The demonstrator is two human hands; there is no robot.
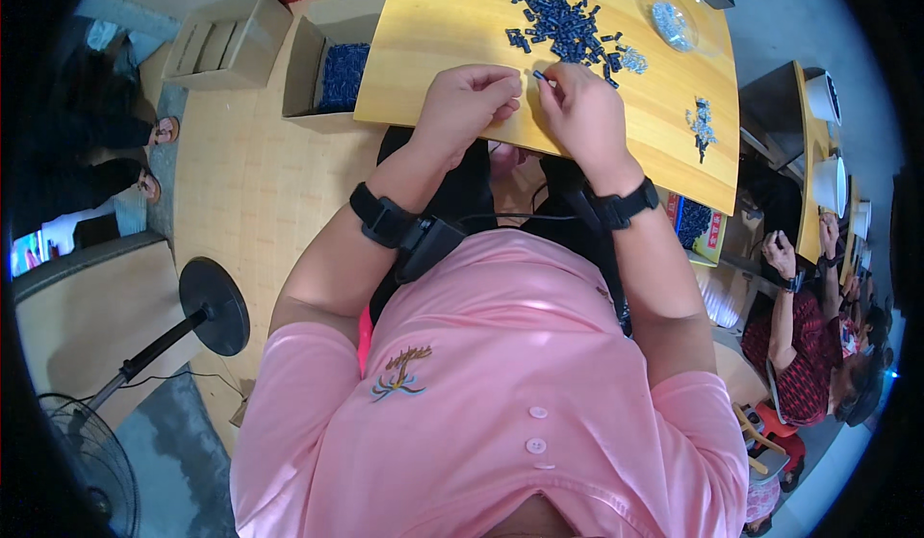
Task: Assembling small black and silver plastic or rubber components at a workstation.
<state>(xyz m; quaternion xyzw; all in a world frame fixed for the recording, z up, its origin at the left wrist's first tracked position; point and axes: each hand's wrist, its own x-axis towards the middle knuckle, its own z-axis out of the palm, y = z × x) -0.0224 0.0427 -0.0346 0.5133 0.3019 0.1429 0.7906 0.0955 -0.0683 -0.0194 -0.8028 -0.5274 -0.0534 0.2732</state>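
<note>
Both my hands are raised at the near edge of the wooden table. Between thumb and forefinger, my right hand pinches a small dark cylindrical piece, its end pointing toward the other hand. My left hand is closed in a pinch a short gap away; whatever its fingertips hold is too small to name. Just beyond the hands lies a loose pile of small black pieces. A few shiny silvery bits lie at its right side.
A clear round dish of silvery bits stands at the far right, with another small cluster nearer. Left of the table, a cardboard box holds dark blue pieces. A pedestal fan stands lower left. Another person sits at right.
</note>
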